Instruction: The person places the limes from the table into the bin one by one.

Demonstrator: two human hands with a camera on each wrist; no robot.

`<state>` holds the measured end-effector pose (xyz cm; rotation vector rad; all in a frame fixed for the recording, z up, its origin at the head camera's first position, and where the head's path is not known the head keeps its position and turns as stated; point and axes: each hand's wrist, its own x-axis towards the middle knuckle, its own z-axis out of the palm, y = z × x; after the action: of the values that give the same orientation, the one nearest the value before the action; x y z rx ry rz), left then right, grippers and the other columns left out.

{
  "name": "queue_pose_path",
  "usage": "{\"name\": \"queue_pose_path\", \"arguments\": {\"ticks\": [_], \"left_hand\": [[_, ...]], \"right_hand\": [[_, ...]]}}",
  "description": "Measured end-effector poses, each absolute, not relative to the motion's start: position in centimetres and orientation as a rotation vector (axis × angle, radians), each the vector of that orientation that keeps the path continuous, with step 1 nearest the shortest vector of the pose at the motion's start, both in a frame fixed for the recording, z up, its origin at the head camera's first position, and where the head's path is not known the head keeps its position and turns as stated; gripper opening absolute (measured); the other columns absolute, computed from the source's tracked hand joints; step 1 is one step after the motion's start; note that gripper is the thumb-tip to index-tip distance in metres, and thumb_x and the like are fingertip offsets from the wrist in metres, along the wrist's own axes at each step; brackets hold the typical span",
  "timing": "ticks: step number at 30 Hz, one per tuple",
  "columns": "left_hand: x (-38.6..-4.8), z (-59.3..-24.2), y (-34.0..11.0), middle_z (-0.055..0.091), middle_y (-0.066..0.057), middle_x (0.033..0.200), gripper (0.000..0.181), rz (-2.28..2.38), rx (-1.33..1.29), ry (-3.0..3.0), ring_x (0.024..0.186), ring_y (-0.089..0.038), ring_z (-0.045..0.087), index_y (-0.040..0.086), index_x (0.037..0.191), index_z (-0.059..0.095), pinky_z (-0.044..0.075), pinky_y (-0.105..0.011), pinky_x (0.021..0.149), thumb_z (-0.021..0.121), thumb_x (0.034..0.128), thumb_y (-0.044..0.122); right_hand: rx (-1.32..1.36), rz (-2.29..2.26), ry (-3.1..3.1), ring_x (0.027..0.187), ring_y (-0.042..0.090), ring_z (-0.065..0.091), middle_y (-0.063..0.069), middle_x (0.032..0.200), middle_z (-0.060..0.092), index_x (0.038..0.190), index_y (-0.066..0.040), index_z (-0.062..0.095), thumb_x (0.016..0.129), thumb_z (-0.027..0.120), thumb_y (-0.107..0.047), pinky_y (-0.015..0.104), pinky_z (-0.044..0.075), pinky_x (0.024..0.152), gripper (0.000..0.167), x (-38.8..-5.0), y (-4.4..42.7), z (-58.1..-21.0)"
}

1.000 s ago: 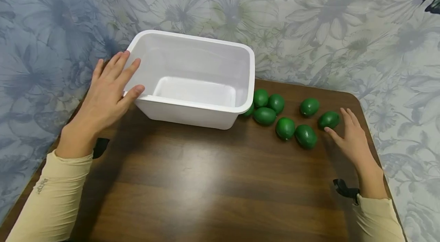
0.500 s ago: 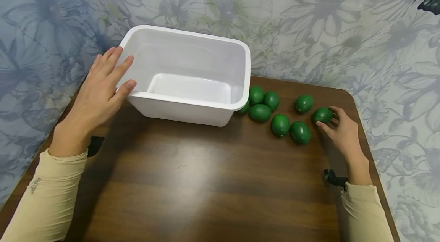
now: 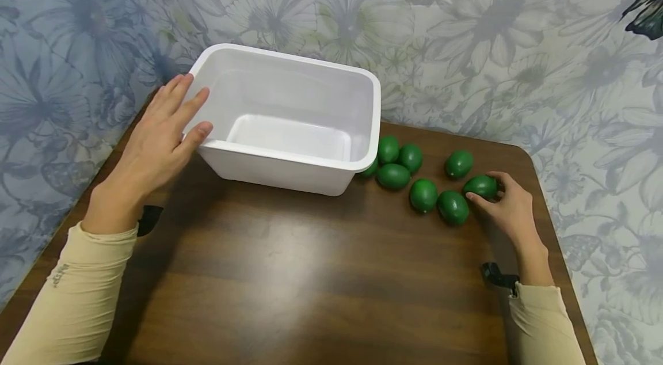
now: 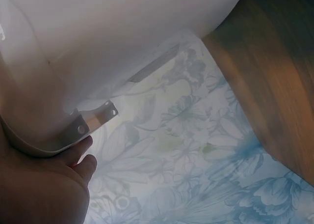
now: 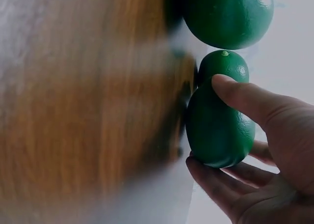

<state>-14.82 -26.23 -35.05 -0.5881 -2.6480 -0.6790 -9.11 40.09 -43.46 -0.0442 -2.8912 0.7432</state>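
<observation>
My left hand [image 3: 160, 143] rests with straight fingers on the left end of a white plastic tub [image 3: 279, 175]. Inside, the tub shows only its bare floor. In the left wrist view the tub's wall [image 4: 127, 32] fills the upper part, and a fingertip or two show under its rim. At the right, my right hand [image 3: 513, 209] holds a green lime [image 3: 477, 186] between thumb and fingers. The right wrist view shows the thumb on one side of this lime [image 5: 218, 126] and fingertips against its lower end. Another lime [image 3: 453, 207] lies just beside it.
Several more limes lie loose between the tub and my right hand, including one at the back [image 3: 458, 164] and a cluster [image 3: 393, 177] by the tub's right corner, partly hidden by it. The brown wooden table [image 3: 311, 273] meets a flowered wall [image 3: 466, 65] behind.
My right hand, open beside the lime earlier, has closed round it and shifted it slightly left toward its neighbour. My left hand stays on the tub. The head view sways a little.
</observation>
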Motion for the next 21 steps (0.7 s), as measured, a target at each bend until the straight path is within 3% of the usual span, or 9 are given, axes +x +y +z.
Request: {"name": "queue_pose_path", "arguments": {"ticks": [2, 5, 10, 15, 18, 21], "left_hand": [[-14.8, -35.1, -26.3, 0.026, -0.014, 0.174, 0.077, -0.673, -0.577, -2.669, 0.163, -0.034, 0.018, 0.008, 0.160, 0.045, 0.007, -0.047, 0.132, 0.042, 0.1061, 0.063], [-14.8, -35.1, -26.5, 0.025, -0.013, 0.174, 0.076, -0.677, -0.570, -2.678, 0.163, -0.034, 0.017, 0.008, 0.160, 0.045, 0.009, -0.049, 0.131, 0.043, 0.1065, 0.061], [-14.8, -35.1, -26.4, 0.026, -0.013, 0.174, 0.074, -0.693, -0.572, -2.676, 0.163, -0.033, 0.018, 0.008, 0.160, 0.045, 0.012, -0.053, 0.130, 0.044, 0.1068, 0.060], [-14.7, -35.1, -26.3, 0.025, -0.012, 0.174, 0.075, -0.702, -0.555, -2.688, 0.163, -0.033, 0.017, 0.009, 0.161, 0.044, 0.013, -0.056, 0.130, 0.043, 0.1066, 0.061], [-14.6, -35.1, -26.3, 0.025, -0.012, 0.174, 0.075, -0.708, -0.547, -2.685, 0.163, -0.033, 0.017, 0.009, 0.161, 0.044, 0.014, -0.056, 0.129, 0.044, 0.1063, 0.061], [-14.7, -35.1, -26.2, 0.026, -0.012, 0.174, 0.075, -0.710, -0.554, -2.665, 0.163, -0.033, 0.018, 0.008, 0.160, 0.045, 0.016, -0.056, 0.129, 0.044, 0.1063, 0.061]], "right_hand": [[-0.059, 0.734, -2.892, 0.104, 0.055, 0.069, 0.034, 0.124, 0.065, 0.141, 0.003, 0.056, 0.088, 0.086, -0.030, 0.057, 0.056, 0.080, 0.069, -8.9, 40.2, -43.7], [-0.089, 0.731, -2.868, 0.101, 0.053, 0.070, 0.033, 0.123, 0.066, 0.138, 0.003, 0.058, 0.086, 0.088, -0.031, 0.038, 0.054, 0.075, 0.068, -8.5, 40.1, -43.9], [-0.148, 0.766, -2.765, 0.101, 0.054, 0.070, 0.032, 0.123, 0.066, 0.136, 0.004, 0.059, 0.085, 0.089, -0.026, 0.005, 0.038, 0.071, 0.066, -7.9, 39.4, -43.2], [-0.110, 0.834, -2.665, 0.100, 0.052, 0.072, 0.030, 0.121, 0.066, 0.138, 0.003, 0.058, 0.084, 0.089, -0.019, -0.003, 0.039, 0.069, 0.066, -8.2, 38.4, -41.5], [-0.090, 0.838, -2.627, 0.098, 0.026, 0.075, 0.024, 0.121, 0.068, 0.138, 0.000, 0.060, 0.083, 0.090, -0.019, -0.002, 0.042, 0.070, 0.066, -8.6, 37.5, -40.4], [-0.058, 0.822, -2.591, 0.096, -0.004, 0.064, 0.018, 0.121, 0.070, 0.137, -0.003, 0.063, 0.082, 0.091, -0.020, 0.000, 0.044, 0.074, 0.065, -8.9, 36.5, -39.0]]}}
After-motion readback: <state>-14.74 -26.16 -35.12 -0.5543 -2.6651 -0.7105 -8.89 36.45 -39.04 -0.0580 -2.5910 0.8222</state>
